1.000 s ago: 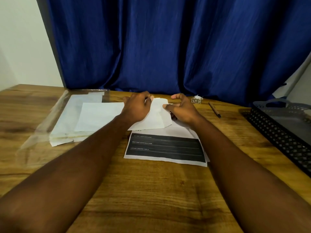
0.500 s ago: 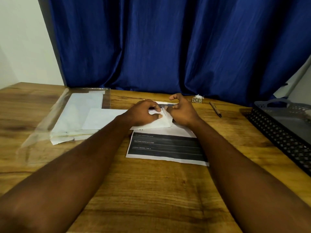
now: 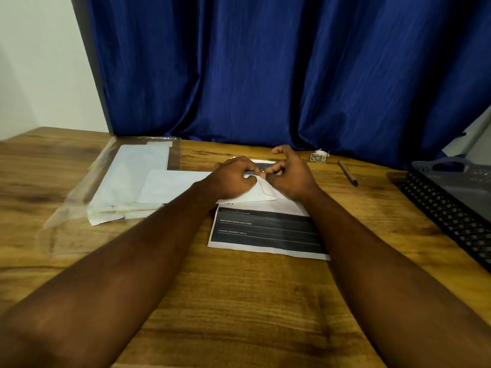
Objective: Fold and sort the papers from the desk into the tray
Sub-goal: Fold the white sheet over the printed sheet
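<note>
A white sheet (image 3: 259,193) lies folded over on top of a printed page with a dark block (image 3: 265,232) in the middle of the desk. My left hand (image 3: 233,177) presses down on the folded sheet, fingers curled at its top edge. My right hand (image 3: 289,172) meets it there, pinching the fold beside the left fingertips. To the left a stack of white papers (image 3: 127,189) rests on a clear plastic sleeve (image 3: 69,205). The dark mesh tray (image 3: 451,208) stands at the right edge of the desk, apart from both hands.
A pen (image 3: 348,173) and a small stapler-like clip (image 3: 318,156) lie behind the right hand near the blue curtain (image 3: 265,70). Bare wooden desk (image 3: 239,301) stretches between the papers and me.
The raised flap of the white sheet has been brought down flat onto itself. Both hands moved together over its top edge and now press the fold.
</note>
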Available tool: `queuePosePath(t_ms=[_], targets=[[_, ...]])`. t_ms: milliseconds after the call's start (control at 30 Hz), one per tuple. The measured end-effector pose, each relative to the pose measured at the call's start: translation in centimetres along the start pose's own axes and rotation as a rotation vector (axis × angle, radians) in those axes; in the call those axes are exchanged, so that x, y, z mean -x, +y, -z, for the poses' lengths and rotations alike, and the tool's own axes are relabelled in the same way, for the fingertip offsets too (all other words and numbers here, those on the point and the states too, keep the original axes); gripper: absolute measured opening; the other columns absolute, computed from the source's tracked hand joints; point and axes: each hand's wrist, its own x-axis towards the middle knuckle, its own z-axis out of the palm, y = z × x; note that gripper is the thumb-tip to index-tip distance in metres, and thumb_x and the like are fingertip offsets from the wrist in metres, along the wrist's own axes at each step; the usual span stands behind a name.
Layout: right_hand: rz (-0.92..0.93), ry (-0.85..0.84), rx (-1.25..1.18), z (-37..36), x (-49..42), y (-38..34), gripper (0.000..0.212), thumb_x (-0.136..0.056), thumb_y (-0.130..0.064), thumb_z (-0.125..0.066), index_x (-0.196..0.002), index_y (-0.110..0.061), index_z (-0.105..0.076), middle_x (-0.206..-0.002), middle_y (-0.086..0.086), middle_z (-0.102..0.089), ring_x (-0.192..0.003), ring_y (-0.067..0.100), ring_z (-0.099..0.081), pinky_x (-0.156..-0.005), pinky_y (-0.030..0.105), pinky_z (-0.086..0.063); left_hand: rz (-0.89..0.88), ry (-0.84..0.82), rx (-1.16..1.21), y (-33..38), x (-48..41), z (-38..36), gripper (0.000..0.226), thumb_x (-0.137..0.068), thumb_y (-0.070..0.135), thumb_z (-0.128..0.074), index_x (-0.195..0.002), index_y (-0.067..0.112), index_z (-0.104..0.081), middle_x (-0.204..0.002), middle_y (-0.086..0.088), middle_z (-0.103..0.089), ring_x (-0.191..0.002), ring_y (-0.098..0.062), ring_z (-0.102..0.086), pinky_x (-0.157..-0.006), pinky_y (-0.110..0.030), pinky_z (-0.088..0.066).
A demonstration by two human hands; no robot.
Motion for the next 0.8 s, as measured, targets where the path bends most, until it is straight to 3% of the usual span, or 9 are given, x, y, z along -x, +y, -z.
queuePosePath(t_ms=[133,267,333,467,600,700,800], targets=[[-0.014,-0.160,-0.034,2.1,0.0,0.4,0.073,-0.074,-0.023,-0.098,-0.136,-0.021,-0.058,-0.110,0.004,-0.073,-0.095,0.015,-0.067,-0.092,0.040,-0.060,0.013,0.021,-0.021,-0.1,-0.2,-0.2,0.021,-0.099,0.027,-0.062,-0.117,0.028,-0.074,-0.132,0.007,-0.063,-0.126,-0.016,-0.053,-0.114,-0.048,-0.039],[-0.062,-0.425,0.015,4.7,0.2,0.1,0.083,-0.067,-0.032,-0.100,-0.139,-0.030,-0.060,-0.129,-0.007,-0.066,-0.121,0.010,-0.061,-0.095,0.023,-0.053,-0.016,0.051,-0.024,-0.5,-0.1,-0.7,0.022,-0.098,0.028,-0.064,-0.118,0.028,-0.072,-0.132,0.007,-0.059,-0.129,-0.016,-0.050,-0.116,-0.052,-0.035],[-0.061,-0.486,0.062,5.2,0.5,-0.3,0.086,-0.066,-0.038,-0.100,-0.141,-0.031,-0.059,-0.135,-0.011,-0.063,-0.126,0.008,-0.057,-0.102,0.024,-0.050,-0.025,0.061,-0.055,-0.5,0.0,-0.7,0.025,-0.098,0.032,-0.064,-0.122,0.028,-0.070,-0.135,0.005,-0.055,-0.132,-0.017,-0.048,-0.116,-0.052,-0.032],[-0.067,-0.512,0.089,5.3,0.8,-0.8,0.087,-0.070,-0.036,-0.097,-0.146,-0.027,-0.056,-0.142,-0.009,-0.058,-0.132,0.010,-0.053,-0.112,0.029,-0.045,0.058,0.037,-0.309,-0.5,-0.1,-0.2,0.052,-0.097,0.058,-0.055,-0.140,0.028,-0.054,-0.144,-0.002,-0.050,-0.136,-0.026,-0.043,-0.113,-0.055,-0.030],[-0.072,-0.498,0.101,5.2,0.9,-0.9,0.084,-0.072,-0.036,-0.096,-0.146,-0.029,-0.056,-0.140,-0.012,-0.058,-0.126,0.005,-0.053,-0.096,0.018,-0.044,0.111,0.052,-0.545,-0.8,-0.3,1.2,0.072,-0.089,0.081,-0.044,-0.133,0.025,-0.050,-0.135,-0.007,-0.059,-0.127,-0.031,-0.051,-0.110,-0.061,-0.036],[-0.079,-0.471,0.066,5.0,1.0,-0.7,0.083,-0.070,-0.035,-0.098,-0.143,-0.030,-0.057,-0.135,-0.013,-0.060,-0.120,0.001,-0.054,-0.086,0.015,-0.045,0.109,0.017,-0.485,-1.5,-0.2,1.4,0.066,-0.087,0.083,-0.045,-0.117,0.025,-0.052,-0.126,-0.006,-0.064,-0.119,-0.029,-0.054,-0.110,-0.061,-0.035],[-0.098,-0.445,0.010,4.8,1.1,-0.4,0.089,-0.066,-0.032,-0.100,-0.143,-0.031,-0.056,-0.133,-0.012,-0.061,-0.122,0.004,-0.055,-0.089,0.019,-0.048,0.130,-0.020,-0.366,-1.6,-0.1,1.2,0.063,-0.090,0.079,-0.048,-0.121,0.024,-0.052,-0.131,-0.006,-0.062,-0.121,-0.029,-0.052,-0.109,-0.059,-0.037]])
